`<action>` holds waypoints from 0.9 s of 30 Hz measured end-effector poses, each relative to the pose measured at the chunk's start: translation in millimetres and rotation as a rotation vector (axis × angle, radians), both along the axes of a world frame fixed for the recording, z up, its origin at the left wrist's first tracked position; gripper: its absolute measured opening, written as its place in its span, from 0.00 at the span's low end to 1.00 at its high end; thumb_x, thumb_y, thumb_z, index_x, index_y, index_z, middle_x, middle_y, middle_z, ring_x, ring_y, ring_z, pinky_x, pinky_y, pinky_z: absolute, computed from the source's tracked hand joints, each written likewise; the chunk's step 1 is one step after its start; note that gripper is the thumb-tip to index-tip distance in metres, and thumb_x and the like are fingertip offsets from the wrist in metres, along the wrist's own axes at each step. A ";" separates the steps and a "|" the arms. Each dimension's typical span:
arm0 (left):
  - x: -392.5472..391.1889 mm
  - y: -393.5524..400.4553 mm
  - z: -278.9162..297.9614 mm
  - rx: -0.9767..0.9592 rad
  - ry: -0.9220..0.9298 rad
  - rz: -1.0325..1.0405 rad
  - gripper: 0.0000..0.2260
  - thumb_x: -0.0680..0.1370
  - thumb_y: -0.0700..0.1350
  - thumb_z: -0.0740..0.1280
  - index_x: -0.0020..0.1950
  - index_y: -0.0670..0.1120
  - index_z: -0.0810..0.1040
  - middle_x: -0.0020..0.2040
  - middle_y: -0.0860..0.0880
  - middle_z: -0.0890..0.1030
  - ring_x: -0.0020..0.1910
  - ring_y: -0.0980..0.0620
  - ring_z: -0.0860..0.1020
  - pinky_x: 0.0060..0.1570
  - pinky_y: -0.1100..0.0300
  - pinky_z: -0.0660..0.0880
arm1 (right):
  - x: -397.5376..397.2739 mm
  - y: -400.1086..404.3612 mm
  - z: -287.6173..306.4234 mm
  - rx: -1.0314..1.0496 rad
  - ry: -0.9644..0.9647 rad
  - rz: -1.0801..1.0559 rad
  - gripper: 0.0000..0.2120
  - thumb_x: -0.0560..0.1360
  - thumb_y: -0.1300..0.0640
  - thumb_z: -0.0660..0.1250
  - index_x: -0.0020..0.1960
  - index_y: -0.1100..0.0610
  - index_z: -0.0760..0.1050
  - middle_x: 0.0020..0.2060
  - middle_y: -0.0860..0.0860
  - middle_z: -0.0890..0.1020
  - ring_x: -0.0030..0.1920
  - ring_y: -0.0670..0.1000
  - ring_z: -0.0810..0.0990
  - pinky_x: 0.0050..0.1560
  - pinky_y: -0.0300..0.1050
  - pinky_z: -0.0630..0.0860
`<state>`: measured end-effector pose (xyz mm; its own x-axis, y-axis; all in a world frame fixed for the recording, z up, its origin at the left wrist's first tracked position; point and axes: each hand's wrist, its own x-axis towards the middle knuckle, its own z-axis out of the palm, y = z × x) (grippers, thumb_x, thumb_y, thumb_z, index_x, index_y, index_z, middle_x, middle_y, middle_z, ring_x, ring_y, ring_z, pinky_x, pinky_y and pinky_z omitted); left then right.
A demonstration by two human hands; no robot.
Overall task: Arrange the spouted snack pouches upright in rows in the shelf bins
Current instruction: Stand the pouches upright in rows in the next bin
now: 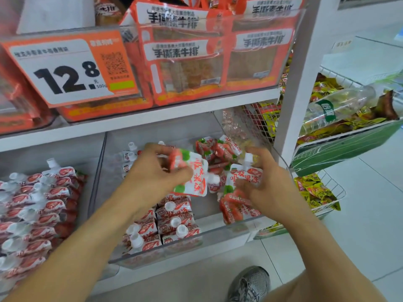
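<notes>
The clear shelf bin (218,233) in front of the person is partly sorted. Along its left and front portion, strawberry-print spouted pouches (174,216) stand upright in rows with their white caps up, and further standing ones show behind the left hand (152,171). The right side of the same bin is not done: a loose heap of pouches (220,150) lies jumbled at the back right, and a few more (234,211) lie on their sides near the front right corner. The left hand's grip is closed on one pouch (194,177), held tilted above the bin with its spout pointing to the right. The right hand (265,182) has its fingers curled round another pouch (244,176), which is roughly upright with its cap at the top, just beside the first. The neighbouring bin (96,175) to the left already holds pouches (41,205) packed in ordered rows, though these lean back rather than stand straight. By my reckoning the work in the middle bin is somewhat past halfway; what is left is to set down the two held pouches and to stand up the loose ones on the right.
</notes>
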<state>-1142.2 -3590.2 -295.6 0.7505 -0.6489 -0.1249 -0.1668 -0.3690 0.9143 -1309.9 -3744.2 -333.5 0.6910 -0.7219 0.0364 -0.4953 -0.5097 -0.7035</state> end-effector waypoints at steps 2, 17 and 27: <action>-0.2 18.6 -0.3 -0.011 0.010 -0.016 0.23 0.69 0.38 0.77 0.60 0.53 0.76 0.50 0.52 0.83 0.44 0.54 0.84 0.42 0.59 0.80 | -8.0 2.4 3.0 0.061 0.111 -0.010 0.32 0.76 0.51 0.71 0.74 0.47 0.59 0.52 0.51 0.79 0.50 0.54 0.78 0.47 0.44 0.71; -3.5 24.8 -5.5 -0.169 0.007 0.014 0.15 0.68 0.37 0.77 0.52 0.47 0.81 0.46 0.53 0.86 0.47 0.55 0.84 0.50 0.57 0.79 | 69.4 13.4 -12.4 0.042 -0.043 -0.031 0.29 0.74 0.59 0.72 0.70 0.50 0.63 0.53 0.51 0.82 0.53 0.56 0.81 0.42 0.42 0.70; -4.0 -3.0 -9.4 -0.092 -0.015 -0.020 0.22 0.69 0.39 0.76 0.59 0.51 0.75 0.49 0.53 0.83 0.46 0.52 0.83 0.48 0.53 0.80 | 16.2 -18.3 19.5 0.446 -0.354 0.178 0.27 0.64 0.73 0.77 0.56 0.54 0.72 0.45 0.55 0.83 0.41 0.47 0.82 0.40 0.38 0.77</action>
